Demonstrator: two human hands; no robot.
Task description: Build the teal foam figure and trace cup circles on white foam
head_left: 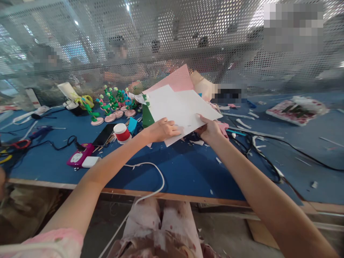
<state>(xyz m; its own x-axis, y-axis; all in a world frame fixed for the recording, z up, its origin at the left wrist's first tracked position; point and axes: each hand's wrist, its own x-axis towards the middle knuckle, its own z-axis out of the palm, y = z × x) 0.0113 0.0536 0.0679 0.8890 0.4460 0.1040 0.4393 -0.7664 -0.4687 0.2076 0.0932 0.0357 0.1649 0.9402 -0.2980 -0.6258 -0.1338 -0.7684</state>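
White paper (174,104), looking like overlapping sheets with uneven corners, is tilted above the middle of the table. At its right edge my right hand (211,129) is closed, thumb on top and the other fingers hidden underneath. My left hand (162,129) is closed on the near left part, its fingers bent over the sheet. Behind the white paper are a pink sheet (177,79) and a tan sheet (202,85). A dark green piece (147,115) shows past the left edge, and something pink (223,128) lies by my right hand.
Small green craft plants on pink round bases (118,114) stand at left. Nearer are a red-and-white cup (122,133), a purple power strip (80,156) and a blue glue gun (40,132). Cables and paper scraps lie right, near a clear-wrapped package (297,111). Perforated metal (166,39) rises behind.
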